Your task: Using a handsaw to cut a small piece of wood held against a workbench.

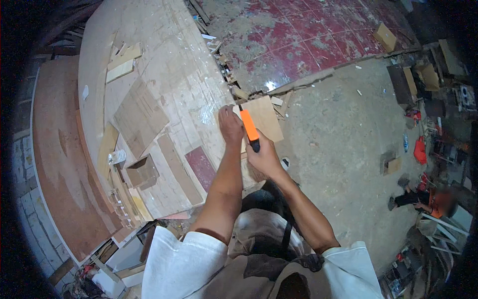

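Observation:
A light wooden board (pixel 268 118) lies at the right edge of the workbench, its right part reaching out past that edge. My left hand (pixel 231 126) is on the board's left side, fingers bent and pressed onto it; the thumb is hard to make out. Wrapped around the black lower end of an orange and black hand tool (pixel 249 125), my right hand (pixel 264 155) is closed. The tool slants over the board beside my left hand, its dark narrow tip pointing away from me. Whether the tip touches the wood, I cannot tell.
On the workbench (pixel 181 74) lie a square wooden panel (pixel 141 119), a dark red piece (pixel 201 167), an open box-like wooden piece (pixel 142 172) and several offcuts. Scraps line its right edge. At far right, a person (pixel 423 202) sits low near clutter. A brown panel (pixel 74 149) stands left.

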Demonstrator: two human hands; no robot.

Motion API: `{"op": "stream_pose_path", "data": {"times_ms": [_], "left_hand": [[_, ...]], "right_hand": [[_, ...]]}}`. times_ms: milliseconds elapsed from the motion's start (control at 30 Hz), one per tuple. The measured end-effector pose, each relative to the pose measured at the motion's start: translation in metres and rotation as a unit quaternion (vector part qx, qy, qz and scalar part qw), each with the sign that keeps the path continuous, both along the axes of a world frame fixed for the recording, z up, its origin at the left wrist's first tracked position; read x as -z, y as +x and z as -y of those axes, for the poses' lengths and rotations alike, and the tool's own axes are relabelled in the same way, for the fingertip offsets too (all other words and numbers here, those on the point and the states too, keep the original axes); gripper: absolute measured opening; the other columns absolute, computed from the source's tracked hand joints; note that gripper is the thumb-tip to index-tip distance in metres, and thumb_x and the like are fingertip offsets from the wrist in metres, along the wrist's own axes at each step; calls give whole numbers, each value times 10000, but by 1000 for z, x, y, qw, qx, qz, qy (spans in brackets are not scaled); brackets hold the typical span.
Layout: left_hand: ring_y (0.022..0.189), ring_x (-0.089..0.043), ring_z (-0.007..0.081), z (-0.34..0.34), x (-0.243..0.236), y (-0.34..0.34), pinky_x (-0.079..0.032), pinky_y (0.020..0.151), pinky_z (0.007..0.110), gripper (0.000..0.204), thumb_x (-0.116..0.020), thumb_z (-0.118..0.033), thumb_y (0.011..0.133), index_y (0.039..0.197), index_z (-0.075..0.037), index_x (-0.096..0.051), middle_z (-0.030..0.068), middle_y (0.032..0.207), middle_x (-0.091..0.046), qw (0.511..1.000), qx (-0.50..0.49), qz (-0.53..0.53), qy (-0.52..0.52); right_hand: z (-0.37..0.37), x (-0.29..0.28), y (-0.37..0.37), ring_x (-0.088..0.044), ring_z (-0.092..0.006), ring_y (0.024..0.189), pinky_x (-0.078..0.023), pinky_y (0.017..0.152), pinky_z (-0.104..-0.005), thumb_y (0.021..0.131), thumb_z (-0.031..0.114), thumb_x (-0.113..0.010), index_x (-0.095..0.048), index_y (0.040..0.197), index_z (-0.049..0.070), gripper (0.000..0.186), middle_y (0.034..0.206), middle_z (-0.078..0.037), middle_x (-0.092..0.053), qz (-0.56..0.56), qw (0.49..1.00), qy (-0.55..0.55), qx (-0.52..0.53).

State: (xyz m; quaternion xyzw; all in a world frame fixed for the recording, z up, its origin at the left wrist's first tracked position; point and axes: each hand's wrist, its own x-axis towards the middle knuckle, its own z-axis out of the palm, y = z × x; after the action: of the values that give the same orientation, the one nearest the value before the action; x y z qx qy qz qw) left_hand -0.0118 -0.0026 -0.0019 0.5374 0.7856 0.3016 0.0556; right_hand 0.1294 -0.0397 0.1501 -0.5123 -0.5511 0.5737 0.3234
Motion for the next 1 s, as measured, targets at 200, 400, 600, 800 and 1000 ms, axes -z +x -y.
{"op": "stream_pose_path", "data": {"times_ms": [200, 400, 600, 800, 1000], "left_hand": [[1129, -504, 369, 7, 1, 1, -414, 995, 454, 298, -492, 27, 845, 1131, -8, -570, 196, 1114, -545, 1000, 14, 9, -5], [1170, -490, 376, 2, -4, 4, -398, 1026, 452, 310, -512, 12, 843, 1147, 2, -570, 208, 1171, -543, 1000, 12, 6, -11], [1153, -501, 365, 3, 0, 0, -411, 1007, 447, 289, -504, 5, 856, 1136, -1, -574, 201, 1156, -548, 1000, 11, -14, -6], [1127, -510, 362, 1, 0, 2, -419, 989, 449, 284, -500, 6, 861, 1134, -12, -574, 193, 1134, -554, 1000, 7, -15, 9], [1153, -493, 355, 0, -6, 8, -398, 1018, 438, 299, -495, 10, 861, 1155, 7, -552, 203, 1138, -550, 999, 22, -25, -11]], "right_hand": [[13, -46, 6, -530, -118, 661, -456, 626, -311, 882, 47, -583, -512, 1024, 2, 164, 727, -61, -543, -77, 989, -125, -7], [49, -137, 39, -614, -273, 765, -476, 686, -362, 931, 111, -586, -499, 1060, 12, 184, 826, -158, -563, 32, 996, -40, -68], [65, -134, 48, -603, -331, 761, -478, 702, -359, 911, 47, -560, -517, 1033, -9, 141, 829, -196, -567, 67, 985, -121, -106], [39, -111, 50, -560, -158, 728, -462, 674, -305, 884, 47, -577, -549, 1012, -28, 151, 742, -99, -533, 7, 997, -79, -21], [45, -103, 57, -638, -322, 783, -473, 710, -393, 867, 81, -625, -467, 1100, 0, 293, 820, -209, -594, 0, 997, -57, -44]]}}
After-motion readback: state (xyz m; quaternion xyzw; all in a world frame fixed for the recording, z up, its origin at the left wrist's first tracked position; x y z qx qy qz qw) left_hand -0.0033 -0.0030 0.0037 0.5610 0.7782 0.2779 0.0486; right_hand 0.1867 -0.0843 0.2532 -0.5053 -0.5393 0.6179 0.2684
